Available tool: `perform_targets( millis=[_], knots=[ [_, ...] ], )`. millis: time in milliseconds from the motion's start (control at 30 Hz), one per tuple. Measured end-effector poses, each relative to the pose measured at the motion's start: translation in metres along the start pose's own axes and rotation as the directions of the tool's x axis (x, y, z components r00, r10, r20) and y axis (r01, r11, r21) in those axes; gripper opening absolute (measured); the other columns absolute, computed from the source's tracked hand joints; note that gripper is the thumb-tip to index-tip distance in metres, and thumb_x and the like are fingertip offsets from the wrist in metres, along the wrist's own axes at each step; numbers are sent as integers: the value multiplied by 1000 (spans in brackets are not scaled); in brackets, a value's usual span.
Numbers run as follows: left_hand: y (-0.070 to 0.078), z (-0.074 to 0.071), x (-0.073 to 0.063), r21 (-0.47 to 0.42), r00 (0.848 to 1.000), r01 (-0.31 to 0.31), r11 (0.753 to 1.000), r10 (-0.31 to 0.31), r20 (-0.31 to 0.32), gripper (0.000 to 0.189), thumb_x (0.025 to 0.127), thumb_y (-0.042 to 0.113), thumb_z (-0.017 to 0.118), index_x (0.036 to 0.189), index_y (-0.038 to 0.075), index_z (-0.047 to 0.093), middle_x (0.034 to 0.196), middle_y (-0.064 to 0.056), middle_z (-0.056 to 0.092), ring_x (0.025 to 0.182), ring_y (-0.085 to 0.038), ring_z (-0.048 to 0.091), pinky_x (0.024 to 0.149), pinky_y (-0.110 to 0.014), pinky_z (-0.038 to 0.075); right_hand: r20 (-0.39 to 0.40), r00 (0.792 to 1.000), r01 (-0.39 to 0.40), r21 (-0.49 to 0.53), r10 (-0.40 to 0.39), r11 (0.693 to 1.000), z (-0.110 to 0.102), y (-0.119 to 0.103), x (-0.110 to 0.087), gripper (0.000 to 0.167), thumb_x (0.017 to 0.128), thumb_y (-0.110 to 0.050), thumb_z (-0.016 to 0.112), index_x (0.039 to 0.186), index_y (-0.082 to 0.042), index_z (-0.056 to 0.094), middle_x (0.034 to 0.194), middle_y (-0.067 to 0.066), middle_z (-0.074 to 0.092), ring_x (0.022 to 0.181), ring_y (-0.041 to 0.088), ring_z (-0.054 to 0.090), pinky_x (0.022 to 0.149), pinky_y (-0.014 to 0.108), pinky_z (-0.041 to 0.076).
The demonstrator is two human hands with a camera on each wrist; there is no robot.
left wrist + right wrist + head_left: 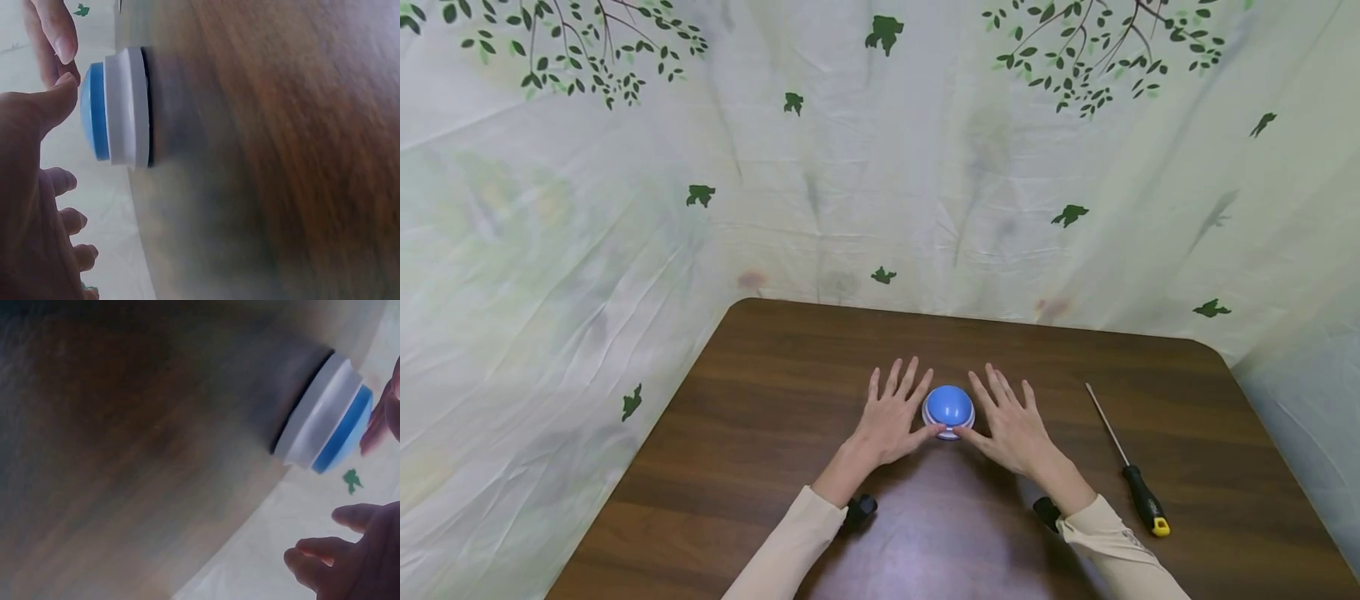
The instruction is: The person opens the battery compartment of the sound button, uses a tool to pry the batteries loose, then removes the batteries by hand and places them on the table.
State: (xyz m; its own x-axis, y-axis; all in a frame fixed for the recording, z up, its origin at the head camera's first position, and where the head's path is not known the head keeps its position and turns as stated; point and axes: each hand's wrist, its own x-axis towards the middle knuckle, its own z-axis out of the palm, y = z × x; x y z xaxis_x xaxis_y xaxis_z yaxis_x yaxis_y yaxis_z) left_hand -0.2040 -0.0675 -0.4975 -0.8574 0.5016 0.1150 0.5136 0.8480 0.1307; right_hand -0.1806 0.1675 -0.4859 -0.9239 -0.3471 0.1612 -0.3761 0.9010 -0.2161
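Observation:
A round push button with a blue dome on a white base (950,406) sits on the wooden table between the two hands. On its left is the left hand (886,425), fingers spread and pointing away, the thumb reaching toward the button's near edge. The right hand (1017,433) mirrors it on the other side, its fingers also spread. Both thumb tips lie close together at the dome's near side; whether they touch it I cannot tell. From the side, the left wrist view shows the blue dome (95,112) above the white rim (128,106), with the left thumb (59,103) beside it.
A screwdriver (1142,496) with a black and yellow handle lies right of the right forearm, its shaft pointing away. Behind the brown table (760,350) hangs a pale cloth (925,183) printed with leaves and branches. Dark wrist cameras (861,510) sit under the cream sleeves.

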Motion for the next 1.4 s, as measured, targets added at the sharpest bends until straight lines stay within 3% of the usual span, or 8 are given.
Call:
perform_targets(
  millis=[633, 800, 1100, 1400],
  knots=[
    [0, 12, 5, -39, 997, 12, 999, -9, 77, 89, 98, 68, 53, 166, 18, 25, 174, -16, 17, 160, -42, 16, 126, -67, 15, 148, 989, -20, 19, 17, 1000, 15, 4, 3, 91, 97, -58, 62, 161, -1, 30, 167, 26, 30, 153, 41, 35, 119, 75, 20],
    [0, 15, 6, -39, 997, 9, 999, -6, 83, 88, 99, 66, 54, 166, 17, 25, 174, -16, 16, 160, -41, 16, 127, -66, 14, 155, 988, -14, 41, 7, 999, 16, 1, 5, 88, 99, -55, 62, 161, -1, 32, 167, 25, 31, 153, 42, 36, 119, 76, 20],
    [4, 16, 8, -82, 998, -60, 995, 63, 32, 83, 101, 55, 58, 163, 8, 29, 168, -10, 35, 157, -36, 30, 127, -61, 19, 143, 989, 18, 61, -26, 998, 17, 0, 6, 82, 100, -47, 63, 158, 4, 34, 165, 24, 35, 151, 42, 38, 118, 76, 21],
    [5, 20, 10, -184, 995, -100, 978, 100, -12, 80, 100, 44, 64, 159, -1, 35, 161, -16, 45, 153, -37, 39, 125, -63, 24, 141, 989, 27, 102, -41, 994, 17, 0, 7, 81, 100, -41, 66, 157, 8, 33, 163, 27, 37, 150, 42, 40, 117, 78, 20]
  ],
)
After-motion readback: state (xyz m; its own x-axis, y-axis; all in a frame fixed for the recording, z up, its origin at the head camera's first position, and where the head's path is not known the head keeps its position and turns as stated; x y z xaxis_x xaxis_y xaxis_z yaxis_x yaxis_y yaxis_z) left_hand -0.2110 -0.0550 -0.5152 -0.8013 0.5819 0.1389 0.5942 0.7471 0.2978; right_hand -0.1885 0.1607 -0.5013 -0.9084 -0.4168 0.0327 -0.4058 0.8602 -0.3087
